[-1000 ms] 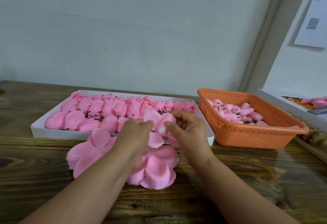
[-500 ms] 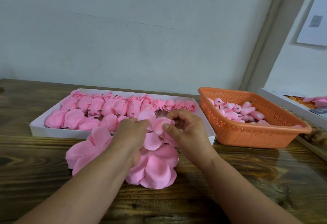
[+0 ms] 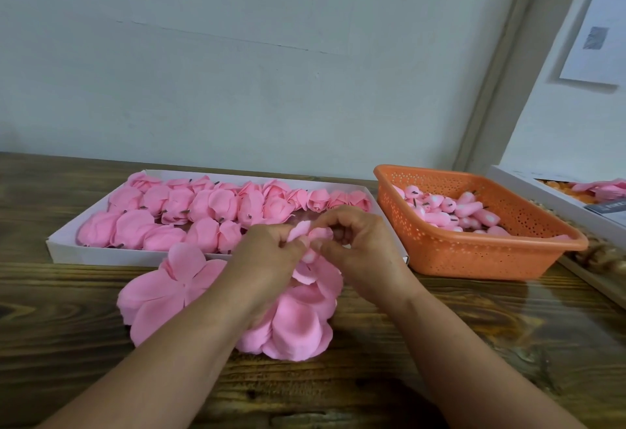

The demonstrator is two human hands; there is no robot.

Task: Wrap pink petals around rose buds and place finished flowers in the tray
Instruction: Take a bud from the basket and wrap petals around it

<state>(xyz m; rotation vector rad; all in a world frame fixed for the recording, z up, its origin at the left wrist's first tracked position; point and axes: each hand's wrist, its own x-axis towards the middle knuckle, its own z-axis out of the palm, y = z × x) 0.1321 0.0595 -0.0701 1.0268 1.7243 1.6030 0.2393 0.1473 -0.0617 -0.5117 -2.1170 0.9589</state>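
1. A white tray (image 3: 61, 252) lies on the wooden table (image 3: 67, 361) at the left, its long side running along the wall, and rows of finished pink flowers (image 3: 203, 208) fill most of it.
2. Just in front of the tray, touching its near wall, loose pink petal sheets (image 3: 162, 293) lie spread flat on the table, with a second heap (image 3: 298, 330) beside them, to the right.
3. The left hand (image 3: 267, 256) hovers over the tray's near edge, fingers curled, pinching a pink petal (image 3: 299, 230) at the fingertips.
4. That petal is folded round a rose bud, which is mostly hidden between the two hands.
5. The right hand (image 3: 359, 245) meets the left above the tray's near right corner, fingers and thumb curled, pinching the same half-wrapped flower (image 3: 321, 234).
6. Right of the tray, standing just apart from it, an orange perforated basket (image 3: 474, 252) holds a pile of bare pink rose buds (image 3: 454, 212).
7. Farther right of the tray, beyond the basket, a second white box (image 3: 528, 181) holds more pink and orange pieces.
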